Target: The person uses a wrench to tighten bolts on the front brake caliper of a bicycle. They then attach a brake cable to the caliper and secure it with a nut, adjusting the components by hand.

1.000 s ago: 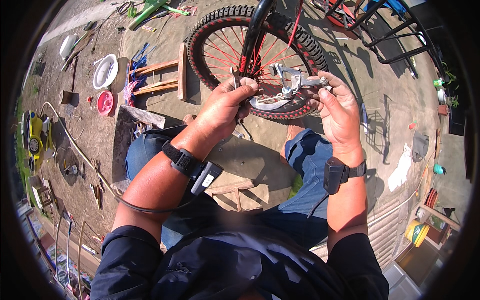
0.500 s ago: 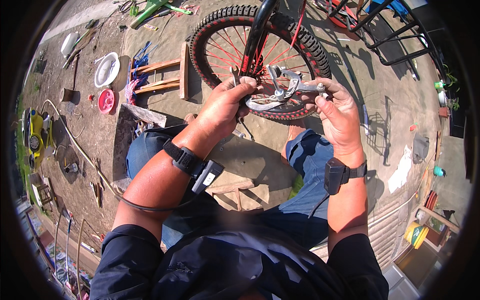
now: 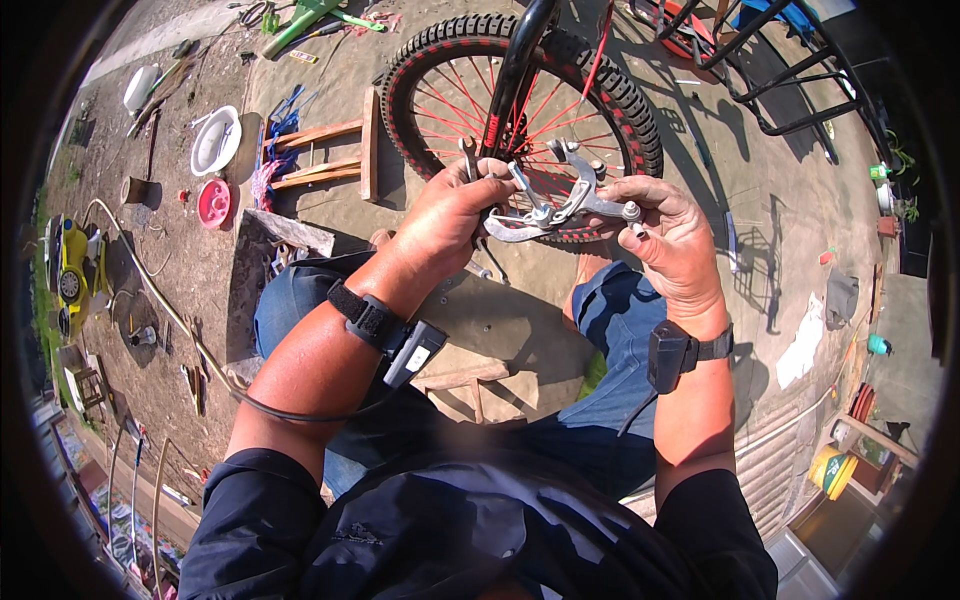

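Note:
A silver bicycle brake caliper [image 3: 582, 203] is held up in front of the bicycle wheel [image 3: 400, 118], which has red spokes and a knobby black tyre. My right hand [image 3: 672, 245] pinches the caliper's right arm near a bolt, thumb below and fingers behind. In my left hand [image 3: 445, 218] is a wrench [image 3: 467, 150], closed between thumb and fingers, its forked end sticking out above. The fingertips of that hand are close to the caliper's left end; whether they touch it is hidden. The black fork [image 3: 512, 75] rises behind.
Left of the wheel lies a small wooden stool [image 3: 368, 150]. A tray of tools [image 3: 245, 290] stands by my left knee, with a pink basin [image 3: 213, 203] and a white basin [image 3: 215, 142] beyond. A black metal rack [image 3: 800, 75] is at upper right. A cable hangs from my left wrist strap.
The caliper has turned and shifted slightly right and down, with its arms at a new angle. My right hand has moved down a little; my left hand stays nearly in place with the wrench.

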A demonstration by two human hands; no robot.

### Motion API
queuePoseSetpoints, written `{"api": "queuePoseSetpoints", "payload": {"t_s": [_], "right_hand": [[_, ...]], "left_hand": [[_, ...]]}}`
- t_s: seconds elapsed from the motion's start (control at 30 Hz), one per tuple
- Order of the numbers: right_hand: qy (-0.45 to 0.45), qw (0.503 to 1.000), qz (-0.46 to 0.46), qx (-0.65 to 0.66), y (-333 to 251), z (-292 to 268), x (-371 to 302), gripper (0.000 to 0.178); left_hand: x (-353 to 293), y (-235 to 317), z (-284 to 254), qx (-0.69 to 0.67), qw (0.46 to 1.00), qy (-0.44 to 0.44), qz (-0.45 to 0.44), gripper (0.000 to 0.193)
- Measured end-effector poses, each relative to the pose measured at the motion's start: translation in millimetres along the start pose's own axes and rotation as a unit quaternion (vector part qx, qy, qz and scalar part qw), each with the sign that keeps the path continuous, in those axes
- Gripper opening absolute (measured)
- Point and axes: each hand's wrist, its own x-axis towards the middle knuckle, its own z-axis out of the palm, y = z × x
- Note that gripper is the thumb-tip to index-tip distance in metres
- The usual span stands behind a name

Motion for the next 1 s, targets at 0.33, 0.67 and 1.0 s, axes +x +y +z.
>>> {"api": "queuePoseSetpoints", "payload": {"t_s": [0.33,0.67,1.0], "right_hand": [[0.010,0.998,0.021,-0.055,1.3,-8.2,0.7,0.045],[0.036,0.998,0.035,-0.030,4.7,-0.3,2.6,0.052],[0.057,0.985,-0.002,-0.162,7.9,-2.2,3.4,0.050]], "left_hand": [[1.1,-1.8,-5.1,0.017,1.000,-0.002,0.015,0.015],[-0.4,-1.7,-1.6,0.015,1.000,-0.004,0.027,0.011],[-3.2,-2.7,3.9,0.048,0.998,-0.020,-0.020,0.011]]}}
